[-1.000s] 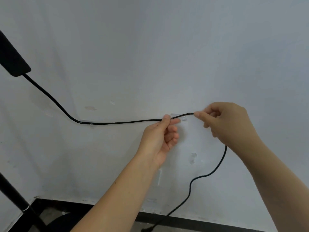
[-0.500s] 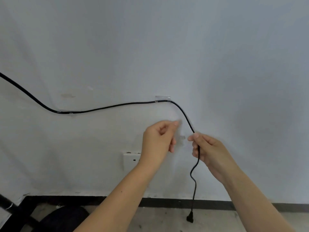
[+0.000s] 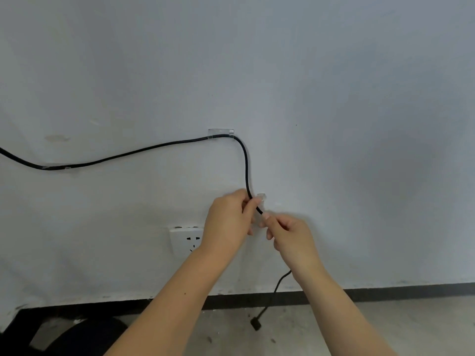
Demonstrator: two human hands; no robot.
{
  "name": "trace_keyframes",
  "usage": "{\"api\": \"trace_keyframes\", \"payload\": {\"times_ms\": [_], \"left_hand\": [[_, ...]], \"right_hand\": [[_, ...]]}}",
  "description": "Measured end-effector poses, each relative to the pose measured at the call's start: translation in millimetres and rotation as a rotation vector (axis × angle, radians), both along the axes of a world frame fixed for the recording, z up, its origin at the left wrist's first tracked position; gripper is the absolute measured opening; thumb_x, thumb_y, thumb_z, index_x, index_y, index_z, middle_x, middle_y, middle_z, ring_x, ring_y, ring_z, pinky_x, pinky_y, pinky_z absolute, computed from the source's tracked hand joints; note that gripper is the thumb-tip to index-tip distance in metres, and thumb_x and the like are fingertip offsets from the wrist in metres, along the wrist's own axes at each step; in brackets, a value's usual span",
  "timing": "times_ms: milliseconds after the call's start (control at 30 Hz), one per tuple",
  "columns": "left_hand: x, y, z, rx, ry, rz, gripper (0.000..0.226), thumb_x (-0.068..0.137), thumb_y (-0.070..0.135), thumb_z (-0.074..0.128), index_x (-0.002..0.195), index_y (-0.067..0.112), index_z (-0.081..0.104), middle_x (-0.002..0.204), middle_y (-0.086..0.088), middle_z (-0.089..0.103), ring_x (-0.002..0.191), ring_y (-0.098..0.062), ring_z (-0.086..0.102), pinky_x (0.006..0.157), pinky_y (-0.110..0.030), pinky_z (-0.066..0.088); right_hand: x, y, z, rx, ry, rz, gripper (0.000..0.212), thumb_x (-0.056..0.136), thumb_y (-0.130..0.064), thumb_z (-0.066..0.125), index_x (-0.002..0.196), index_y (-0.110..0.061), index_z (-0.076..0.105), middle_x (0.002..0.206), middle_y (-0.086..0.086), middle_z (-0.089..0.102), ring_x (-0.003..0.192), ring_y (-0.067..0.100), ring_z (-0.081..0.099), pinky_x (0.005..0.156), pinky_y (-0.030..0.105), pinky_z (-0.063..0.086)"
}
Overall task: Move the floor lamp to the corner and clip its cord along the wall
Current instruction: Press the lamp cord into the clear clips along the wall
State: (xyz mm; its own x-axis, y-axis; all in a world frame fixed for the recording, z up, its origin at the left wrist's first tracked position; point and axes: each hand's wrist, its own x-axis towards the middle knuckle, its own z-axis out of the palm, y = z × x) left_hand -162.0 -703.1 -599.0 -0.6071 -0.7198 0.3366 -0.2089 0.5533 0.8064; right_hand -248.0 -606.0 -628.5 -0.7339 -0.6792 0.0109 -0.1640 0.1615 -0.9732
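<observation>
A black lamp cord (image 3: pixel 144 150) runs along the white wall from the left edge, through a clear clip (image 3: pixel 57 167), up to a second clear clip (image 3: pixel 220 133), then bends down. My left hand (image 3: pixel 228 222) pinches the cord just beside a third clear clip (image 3: pixel 261 197) on the wall. Just below, my right hand (image 3: pixel 290 237) grips the same cord. Beneath my right wrist the cord hangs to its plug (image 3: pixel 255 323) near the floor. The lamp itself is out of view.
A white wall socket (image 3: pixel 185 240) sits left of my left wrist, partly hidden by it. A black skirting strip (image 3: pixel 385 291) runs along the wall's foot above a grey concrete floor. A dark rounded object (image 3: pixel 84 335) lies at the bottom left.
The cord went into the upper clip and both hands came down from it. My left hand, empty half a second ago, now pinches the cord by the lower clip. The view dropped.
</observation>
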Motion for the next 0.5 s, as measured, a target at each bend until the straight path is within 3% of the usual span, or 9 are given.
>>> {"api": "trace_keyframes", "payload": {"times_ms": [67, 167, 333, 500], "left_hand": [[0.0, -2.9, -1.1, -0.010, -0.031, 0.011, 0.034, 0.087, 0.040, 0.058, 0.068, 0.012, 0.062, 0.054, -0.003, 0.064, 0.041, -0.015, 0.061, 0.050, -0.029, 0.052], [-0.4, -6.1, -1.7, 0.210, 0.051, -0.041, 0.033, 0.084, 0.036, 0.063, 0.060, 0.013, 0.062, 0.053, -0.003, 0.067, 0.041, -0.016, 0.063, 0.044, -0.021, 0.049], [-3.2, -7.3, 1.9, 0.425, 0.092, -0.152, 0.027, 0.092, 0.018, 0.053, 0.070, 0.012, 0.067, 0.053, 0.002, 0.069, 0.047, -0.016, 0.068, 0.044, -0.018, 0.049], [-5.7, -4.1, 5.1, 0.438, 0.140, -0.151, 0.027, 0.089, 0.027, 0.059, 0.071, 0.008, 0.067, 0.052, 0.004, 0.069, 0.047, -0.016, 0.068, 0.045, -0.018, 0.049]], "right_hand": [[-1.0, 0.4, -1.5, -0.001, 0.058, -0.013, 0.031, 0.090, -0.038, 0.056, 0.065, -0.024, 0.069, 0.047, -0.013, 0.053, 0.039, 0.001, 0.040, 0.048, 0.019, 0.035], [-2.2, 1.7, -3.3, -0.016, 0.121, -0.039, 0.032, 0.089, -0.037, 0.056, 0.062, -0.025, 0.066, 0.043, -0.015, 0.051, 0.040, 0.001, 0.042, 0.043, 0.012, 0.034], [-13.3, 1.1, 0.2, -0.033, 0.163, -0.102, 0.034, 0.090, -0.033, 0.057, 0.065, -0.012, 0.067, 0.040, -0.012, 0.046, 0.041, 0.002, 0.038, 0.044, 0.013, 0.034], [-16.1, -3.3, -7.4, -0.059, 0.131, -0.116, 0.029, 0.090, -0.035, 0.057, 0.066, -0.025, 0.068, 0.047, -0.010, 0.053, 0.043, -0.001, 0.045, 0.049, 0.012, 0.036]]}}
